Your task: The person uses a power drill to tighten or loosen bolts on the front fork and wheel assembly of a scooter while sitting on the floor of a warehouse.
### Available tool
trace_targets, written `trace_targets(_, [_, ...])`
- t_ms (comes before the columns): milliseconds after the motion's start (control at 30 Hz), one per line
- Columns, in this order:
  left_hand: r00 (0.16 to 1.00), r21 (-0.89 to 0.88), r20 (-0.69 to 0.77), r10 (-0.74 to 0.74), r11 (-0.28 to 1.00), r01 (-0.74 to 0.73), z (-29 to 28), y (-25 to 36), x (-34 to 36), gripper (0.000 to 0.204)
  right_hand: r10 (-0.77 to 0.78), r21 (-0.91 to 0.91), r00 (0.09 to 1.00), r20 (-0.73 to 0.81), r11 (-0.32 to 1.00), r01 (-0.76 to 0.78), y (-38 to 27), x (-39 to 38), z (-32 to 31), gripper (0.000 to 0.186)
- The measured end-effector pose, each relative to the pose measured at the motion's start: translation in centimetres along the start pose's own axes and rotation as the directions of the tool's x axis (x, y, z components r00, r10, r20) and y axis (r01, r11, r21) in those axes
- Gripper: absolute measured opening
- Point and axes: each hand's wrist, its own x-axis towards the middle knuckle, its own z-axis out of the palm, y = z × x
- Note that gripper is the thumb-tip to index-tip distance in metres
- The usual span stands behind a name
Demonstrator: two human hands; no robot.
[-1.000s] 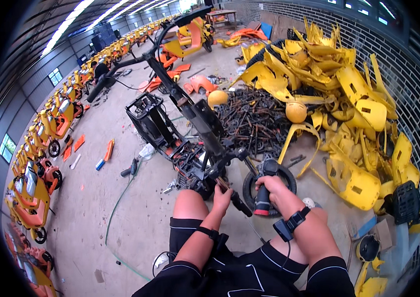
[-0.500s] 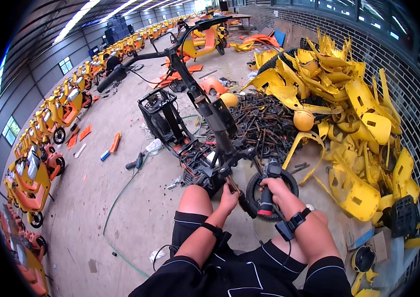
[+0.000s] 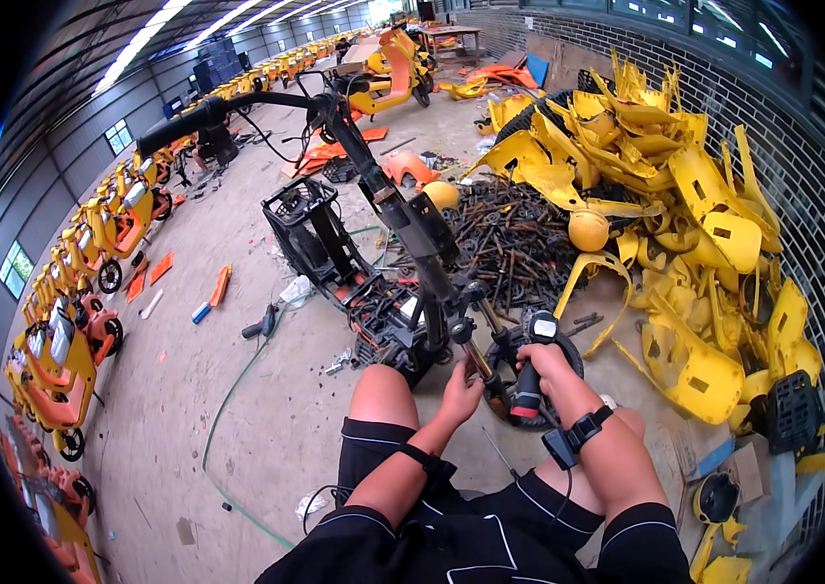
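In front of me stands a stripped black scooter frame [image 3: 403, 243] with handlebar, steering column and front fork [image 3: 478, 355]. My left hand [image 3: 462, 394] is closed at the left fork leg, its fingertips partly hidden behind it. My right hand [image 3: 549, 365] grips a black power tool [image 3: 526, 397] with a red band at the lower end and a silver head, held beside the fork over the front wheel [image 3: 570, 360]. Both of my knees are bent either side below the hands.
Yellow plastic panels [image 3: 685, 360] are heaped along the brick wall at right, beside black metal parts [image 3: 510, 243]. Yellow-orange scooters [image 3: 120, 234] line the left. A green hose [image 3: 227, 409] and another tool [image 3: 261, 326] lie on the floor. A person [image 3: 342, 47] is far back.
My left hand and the fork leg have moved slightly right and up. The handlebar has swung a little, its left grip higher in view. My right hand still holds the tool.
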Motion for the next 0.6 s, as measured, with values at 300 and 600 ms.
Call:
trace_targets(300, [0.98, -0.075, 0.195, 0.039, 0.997, -0.025, -0.3, 1.6, -0.2, 0.079, -0.01, 0.003, 1.0, -0.007, 1.0, 0.01, -0.5, -0.3, 0.4, 0.009])
trace_targets(600, [0.978, -0.058, 0.209, -0.022, 0.998, 0.035, -1.3, 2.0, 0.2, 0.074, -0.026, 0.011, 1.0, -0.01, 1.0, 0.026, -1.2, 0.1, 1.6, 0.009])
